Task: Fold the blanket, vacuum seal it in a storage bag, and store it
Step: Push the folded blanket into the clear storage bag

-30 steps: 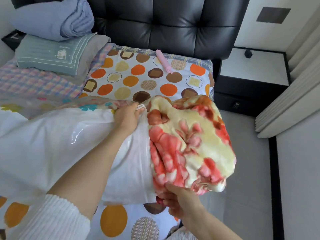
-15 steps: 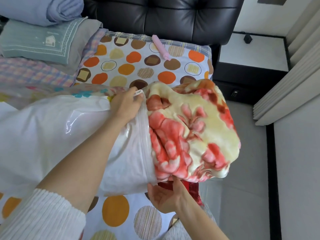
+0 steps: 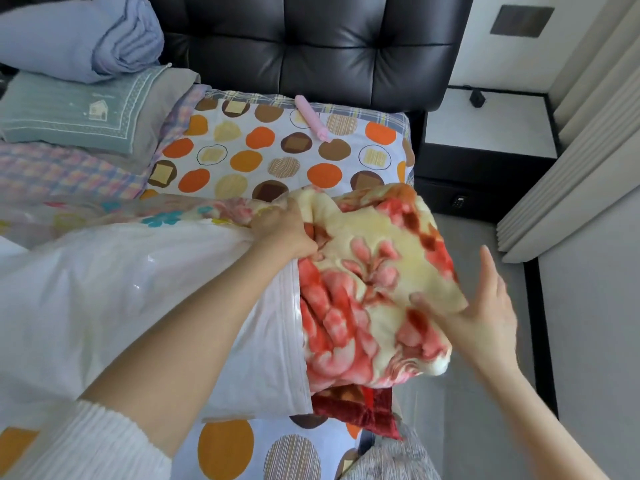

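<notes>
Head view: left hand (image 3: 287, 230) grips bag (image 3: 138, 289) rim, flat right hand (image 3: 485, 317) presses half-hidden blanket (image 3: 381, 271).

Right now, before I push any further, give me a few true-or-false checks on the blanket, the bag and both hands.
1. The blanket is fully inside the storage bag. False: much of it sticks out of the bag's mouth.
2. The left hand grips the bag at its mouth. True.
3. The right hand is open, flat against the blanket's free end. True.
4. The pink stick is inside the bag. False: it lies on the spotted pillow.
</notes>
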Action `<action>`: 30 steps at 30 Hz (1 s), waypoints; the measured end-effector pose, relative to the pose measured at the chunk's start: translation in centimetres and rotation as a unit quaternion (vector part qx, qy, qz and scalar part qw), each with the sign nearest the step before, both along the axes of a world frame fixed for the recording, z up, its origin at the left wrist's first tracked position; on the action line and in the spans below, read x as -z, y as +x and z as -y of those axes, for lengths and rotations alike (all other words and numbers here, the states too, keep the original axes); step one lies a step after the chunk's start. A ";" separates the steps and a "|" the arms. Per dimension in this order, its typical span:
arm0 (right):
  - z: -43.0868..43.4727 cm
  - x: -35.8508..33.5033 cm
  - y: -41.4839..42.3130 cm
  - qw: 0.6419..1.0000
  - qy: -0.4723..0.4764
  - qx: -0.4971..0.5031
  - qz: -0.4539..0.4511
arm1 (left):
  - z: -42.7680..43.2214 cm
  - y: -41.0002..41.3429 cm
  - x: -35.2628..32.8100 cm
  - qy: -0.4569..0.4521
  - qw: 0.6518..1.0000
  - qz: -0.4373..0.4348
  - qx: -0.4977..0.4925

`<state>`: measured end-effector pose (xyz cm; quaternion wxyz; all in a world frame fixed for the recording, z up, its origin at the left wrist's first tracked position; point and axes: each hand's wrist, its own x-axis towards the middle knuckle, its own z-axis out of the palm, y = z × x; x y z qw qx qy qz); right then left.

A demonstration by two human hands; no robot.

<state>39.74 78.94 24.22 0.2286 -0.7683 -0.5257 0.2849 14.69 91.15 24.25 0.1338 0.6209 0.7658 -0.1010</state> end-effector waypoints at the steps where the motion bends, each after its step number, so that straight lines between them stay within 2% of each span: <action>1: -2.0 -0.3 -0.3 0.997 -0.043 -0.026 -0.057 | 0.0 -0.1 -0.3 0.008 1.000 0.020 -0.014; 2: -3.6 -0.1 -1.1 0.992 -0.072 -0.049 -0.087 | 0.2 -0.2 -0.7 0.021 0.999 0.038 -0.024; 7: -5.7 1.0 -4.3 0.992 -0.048 -0.106 -0.039 | 1.7 -2.1 -2.3 0.084 0.995 0.059 -0.010; 11: -5.6 1.4 -4.1 0.991 -0.021 -0.129 -0.026 | 2.5 -4.4 -4.0 0.083 0.991 0.105 -0.022; 16: -5.5 1.0 -3.9 0.986 0.015 -0.154 -0.059 | 3.0 -6.3 -5.4 0.040 0.991 0.095 0.090; 20: -5.7 0.3 -4.2 0.978 0.039 -0.172 -0.116 | 3.7 -6.4 -4.3 0.094 0.986 -0.013 0.136; 25: -6.9 -1.6 -5.3 0.955 0.114 -0.197 -0.191 | 4.2 -6.7 -5.6 0.243 0.962 0.000 0.125; 30: -8.7 -5.7 -7.4 0.926 0.170 -0.212 -0.264 | 4.3 -7.4 -9.7 0.324 0.939 0.010 0.112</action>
